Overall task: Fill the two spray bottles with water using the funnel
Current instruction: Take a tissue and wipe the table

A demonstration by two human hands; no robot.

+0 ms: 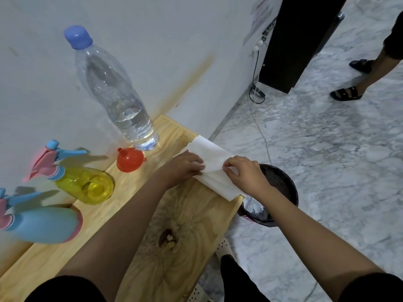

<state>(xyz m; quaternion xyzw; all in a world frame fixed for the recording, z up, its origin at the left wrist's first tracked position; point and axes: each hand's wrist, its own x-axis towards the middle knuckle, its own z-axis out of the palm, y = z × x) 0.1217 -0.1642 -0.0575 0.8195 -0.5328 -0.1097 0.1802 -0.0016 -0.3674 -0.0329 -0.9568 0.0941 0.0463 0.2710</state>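
Note:
A yellow spray bottle (87, 186) and a blue spray bottle (43, 223) stand at the left of the wooden table (189, 216), both with spray heads on. A red funnel (129, 160) sits upside down beside a tall clear water bottle (115, 92) with a blue cap, about a quarter full. A white paper towel (209, 155) lies at the table's right end. My left hand (185, 165) presses flat on the towel. My right hand (242, 171) pinches its edge.
A black waste bin (281, 182) with scraps inside stands on the marble floor just past the table's right end. Another person's sandalled feet (346, 92) stand at the far right. A black cabinet (292, 40) and a cable are by the wall.

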